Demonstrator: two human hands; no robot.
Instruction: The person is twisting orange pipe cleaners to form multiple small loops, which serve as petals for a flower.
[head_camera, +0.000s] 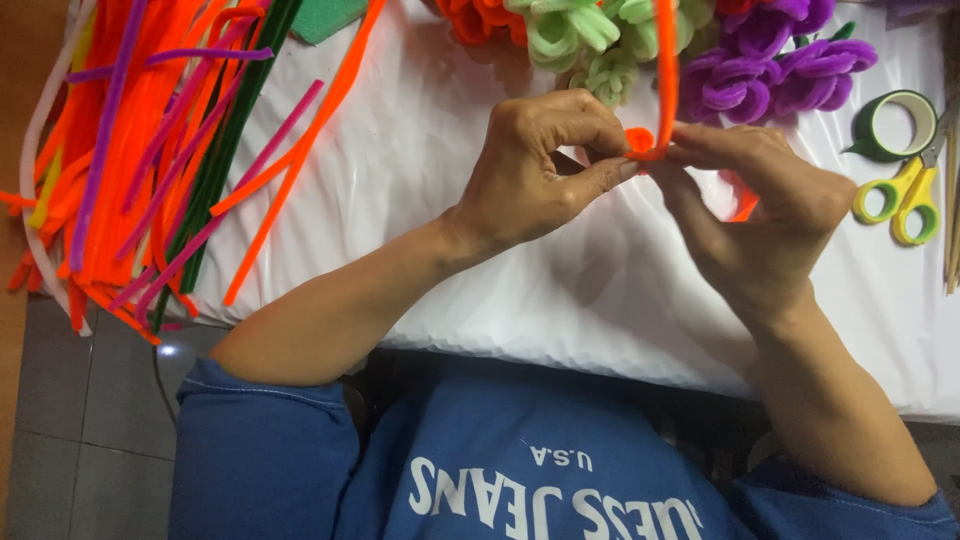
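Two hands, left hand (540, 170) and right hand (770, 210), pinch one orange pipe cleaner (665, 70) near one scissors (905, 195).

I cannot see the lower end of the fuzzy orange pipe cleaner (666, 70); my fingers hide it. The top edge cuts the green and purple pipe-cleaner flowers (770, 60), and the right edge cuts the yellow-handled scissors (905, 195).

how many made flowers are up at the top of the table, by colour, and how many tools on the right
Finished fuzzy pipe-cleaner flowers, some cut off by the frame's top edge:
Orange flower cluster: 1
Pale green flowers: about 3
Purple flowers: about 3
Yellow-and-green-handled scissors: 1
Roll of green tape: 1
Total: about 9

Both hands pinch one orange pipe cleaner.
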